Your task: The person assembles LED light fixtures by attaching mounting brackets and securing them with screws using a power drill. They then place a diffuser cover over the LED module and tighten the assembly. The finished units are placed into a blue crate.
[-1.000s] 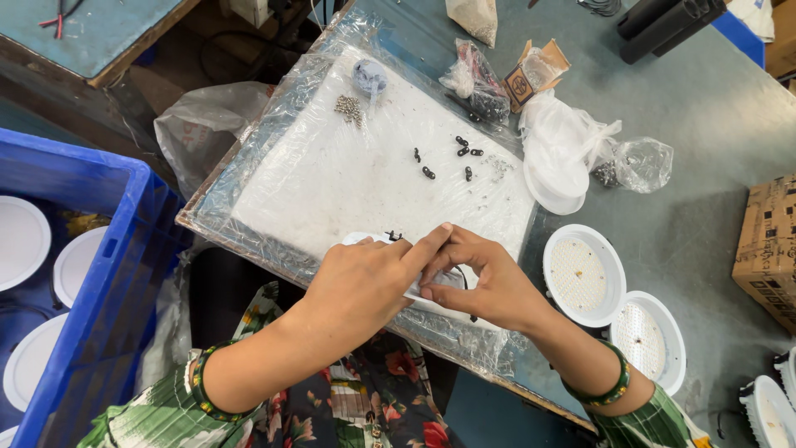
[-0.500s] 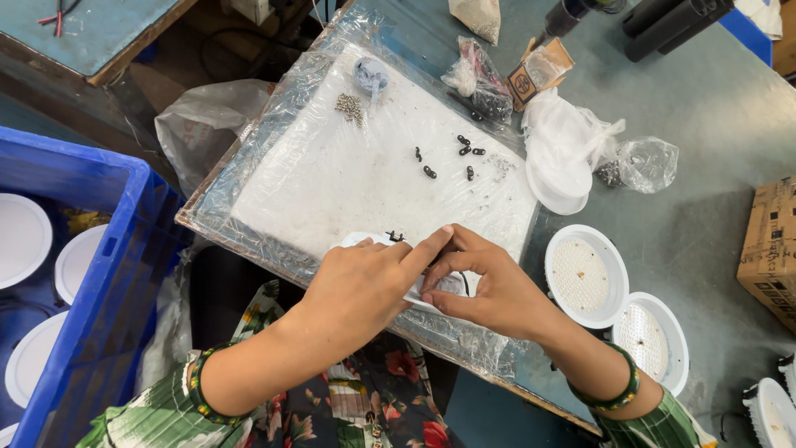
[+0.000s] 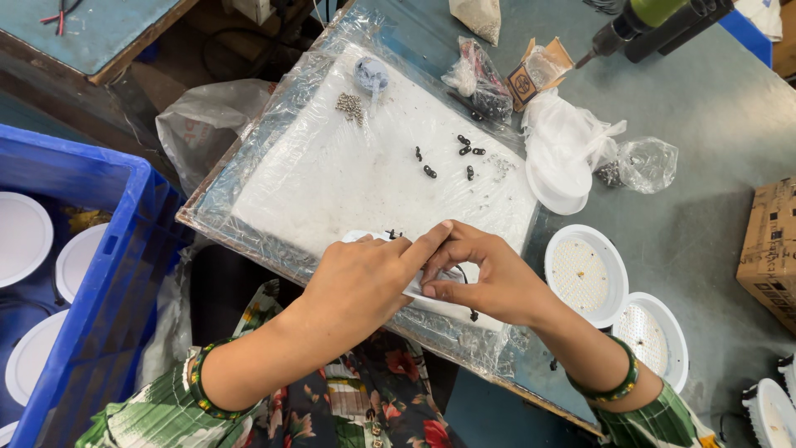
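Observation:
At the near edge of a plastic-wrapped white foam board (image 3: 332,182), my left hand (image 3: 365,278) and my right hand (image 3: 489,278) meet over a small round white lamp piece (image 3: 452,311). Both hands grip it, and my left forefinger lies across my right fingers. The hands hide most of the piece, and a small black part shows at its lower edge. Several small black clips (image 3: 452,153) lie loose on the board farther away. A little heap of silver screws (image 3: 350,104) sits near the far corner.
A blue crate (image 3: 108,274) with white discs (image 3: 21,236) stands at my left. Two round lamp housings (image 3: 584,274) (image 3: 655,332), a cardboard box (image 3: 771,249), plastic bags (image 3: 643,162) and bagged white covers (image 3: 560,153) lie at my right. A power screwdriver (image 3: 630,25) points down at the top.
My hands stay almost still on the white piece, with only small finger shifts. The power screwdriver has come into view at the top right.

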Motion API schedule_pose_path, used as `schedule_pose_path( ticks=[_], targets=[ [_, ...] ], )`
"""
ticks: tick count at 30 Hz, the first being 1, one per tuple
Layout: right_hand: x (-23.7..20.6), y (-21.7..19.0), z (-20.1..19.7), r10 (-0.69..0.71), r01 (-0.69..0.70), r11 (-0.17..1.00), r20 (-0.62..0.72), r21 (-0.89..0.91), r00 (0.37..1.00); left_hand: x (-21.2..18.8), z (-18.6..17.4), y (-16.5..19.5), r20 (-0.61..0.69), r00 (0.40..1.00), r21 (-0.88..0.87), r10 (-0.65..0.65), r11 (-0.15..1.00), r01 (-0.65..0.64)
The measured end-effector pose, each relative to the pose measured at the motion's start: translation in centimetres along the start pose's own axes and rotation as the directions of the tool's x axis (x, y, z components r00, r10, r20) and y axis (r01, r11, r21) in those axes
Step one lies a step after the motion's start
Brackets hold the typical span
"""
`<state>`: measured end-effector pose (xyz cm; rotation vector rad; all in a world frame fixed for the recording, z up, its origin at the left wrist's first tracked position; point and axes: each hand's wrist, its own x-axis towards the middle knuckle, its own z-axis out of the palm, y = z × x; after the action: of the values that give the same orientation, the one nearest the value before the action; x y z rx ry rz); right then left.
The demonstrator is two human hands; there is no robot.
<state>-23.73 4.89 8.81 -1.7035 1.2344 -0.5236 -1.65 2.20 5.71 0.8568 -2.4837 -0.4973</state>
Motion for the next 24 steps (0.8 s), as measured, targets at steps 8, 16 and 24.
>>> schedule_pose_path(
  ticks=[8,16,24],
  targets=[
    [0.5,0.7,-0.2,-0.003,0.002,0.999,0.005,0.036,1.000,0.2,-0.1,-0.2,0.008,1.000,-0.007,-0.018,1.000,0.018],
    [0.7,1.3,0.0,-0.046,0.046,0.998,-0.004,0.045,0.999,0.2,-0.4,-0.5,-0.023,1.000,-0.019,-0.017,1.000,0.017],
    [1.6,2.9,-0.8,-0.155,0.153,0.980,0.005,0.127,0.988,0.8,-0.3,-0.7,-0.059,0.998,-0.021,-0.031,0.999,0.030]
  ],
)
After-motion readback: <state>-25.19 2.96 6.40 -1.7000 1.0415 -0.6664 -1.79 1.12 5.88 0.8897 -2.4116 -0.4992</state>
